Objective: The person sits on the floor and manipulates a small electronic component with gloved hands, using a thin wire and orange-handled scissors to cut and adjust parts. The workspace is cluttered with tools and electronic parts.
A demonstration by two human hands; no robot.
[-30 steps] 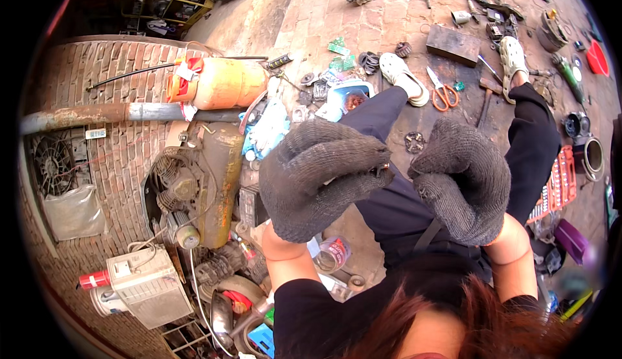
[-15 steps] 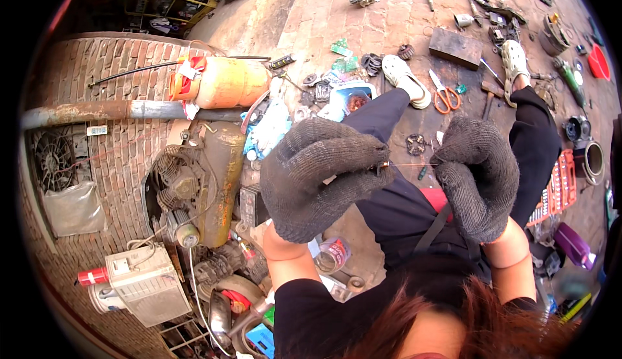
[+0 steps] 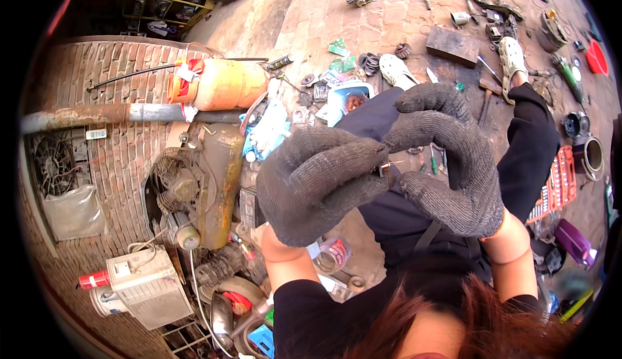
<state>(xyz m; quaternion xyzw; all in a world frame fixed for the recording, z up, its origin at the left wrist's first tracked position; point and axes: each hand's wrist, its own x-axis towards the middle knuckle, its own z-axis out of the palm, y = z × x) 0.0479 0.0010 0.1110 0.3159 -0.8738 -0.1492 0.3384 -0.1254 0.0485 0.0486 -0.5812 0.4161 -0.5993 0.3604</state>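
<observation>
My left hand (image 3: 317, 187), in a dark grey knitted glove, pinches a small metal part (image 3: 387, 166) between thumb and fingertips. A short, thin copper-coloured wire sticks out of it to the right. Most of the part is hidden by the glove, so its kind cannot be told. My right hand (image 3: 457, 161), gloved alike, is open in a curve beside it, thumb and fingers apart. Its fingertips reach the left fingertips, and nothing shows in its grip. Both hands are above my lap.
On the ground ahead lie a dark metal block (image 3: 453, 46), a hammer (image 3: 490, 88) and a blue-white tub (image 3: 348, 100). An orange gas cylinder (image 3: 230, 84) and a compressor (image 3: 217, 187) stand to the left. An orange tool tray (image 3: 558, 181) lies at the right.
My right hand has let go of the wire's far end, opened, and moved left to the left fingertips. The stretched wire now shows only as a short end. My left hand keeps its pinch.
</observation>
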